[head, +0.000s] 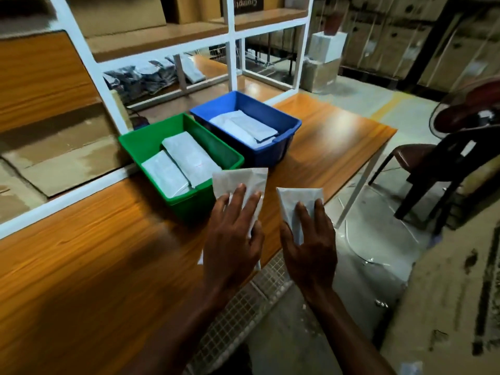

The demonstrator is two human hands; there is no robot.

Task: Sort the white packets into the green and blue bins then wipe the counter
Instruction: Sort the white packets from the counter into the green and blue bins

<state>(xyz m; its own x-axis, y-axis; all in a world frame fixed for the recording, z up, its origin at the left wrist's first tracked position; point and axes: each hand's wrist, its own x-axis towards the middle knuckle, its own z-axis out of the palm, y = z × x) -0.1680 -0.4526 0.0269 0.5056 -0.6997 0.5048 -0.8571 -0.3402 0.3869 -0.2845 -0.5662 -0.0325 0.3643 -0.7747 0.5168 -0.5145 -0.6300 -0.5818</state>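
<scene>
2 bins sit side by side on the wooden counter.

Storeroom: a white-framed shelving unit holds cardboard boxes; right of it, stacked cartons line the wall, and a dark chair stands on worn concrete floor

glossy wood counter, smooth plastic bins, matt packets

Only mirrored, partly cut-off pale lettering shows on a dark sign on the top shelf; unreadable.
</scene>
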